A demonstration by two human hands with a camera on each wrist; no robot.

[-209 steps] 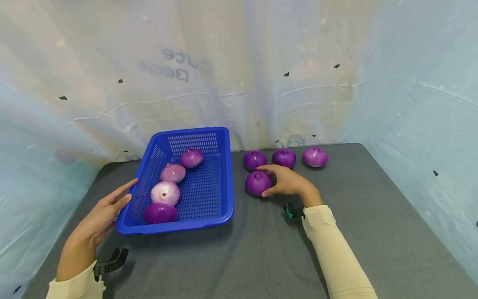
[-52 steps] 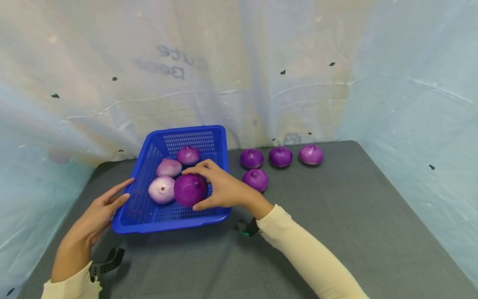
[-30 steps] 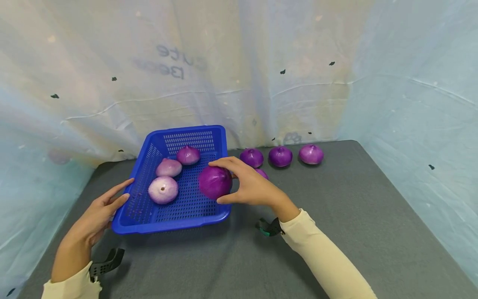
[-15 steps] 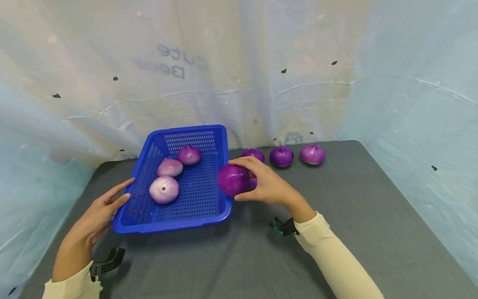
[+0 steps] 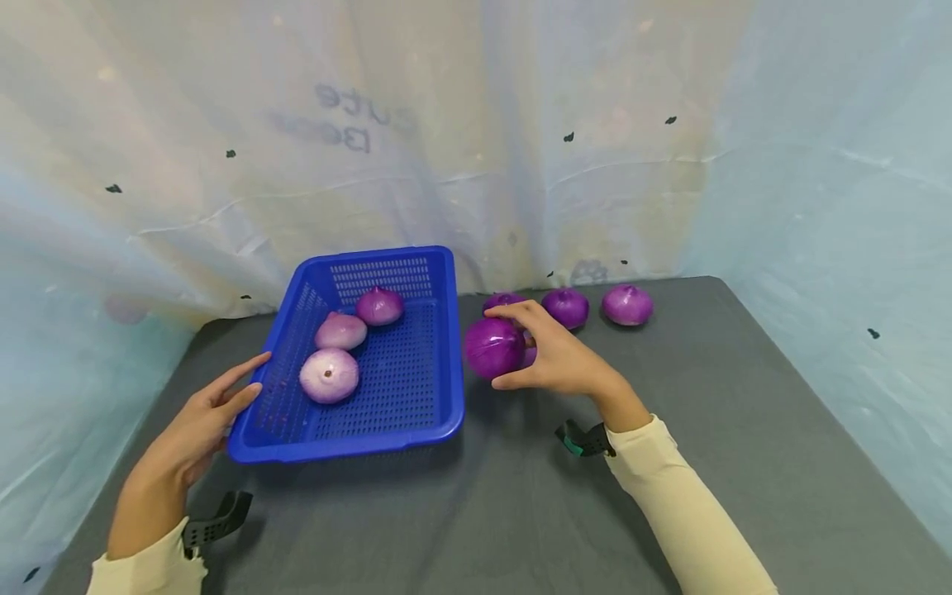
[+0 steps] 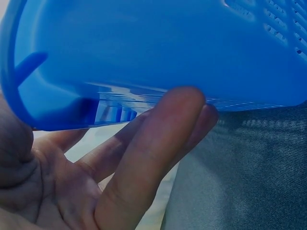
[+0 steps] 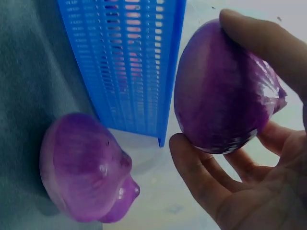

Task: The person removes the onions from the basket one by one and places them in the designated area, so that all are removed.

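A blue plastic basket (image 5: 450, 372) sits on the left part of the table, with a pale onion (image 5: 329, 376) and two pinkish-purple onions (image 5: 340, 331) along its left side. My left hand (image 5: 195, 430) is at its left rim, fingers fairly straight; in the left wrist view its fingertips (image 6: 180, 105) touch the outer wall. My right hand (image 5: 565, 355) grips a dark purple onion (image 5: 492, 348) between thumb and fingers, just outside the right rim. The right wrist view shows this held onion (image 7: 223, 91) raised off the table, and another onion (image 7: 84, 167) standing below it.
Behind the held onion, one purple onion (image 5: 531, 355) is mostly hidden and another (image 5: 502, 300) partly. Two more onions, a dark purple one (image 5: 565, 307) and a lighter one (image 5: 627, 305), stand farther right along the back edge. Grey cloth (image 5: 521, 496) covers the table; a pale curtain (image 5: 476, 124) hangs behind.
The right hand has carried the dark purple onion out of the basket, over its right rim, to beside the onions on the table. The left hand stays at the basket's left rim.
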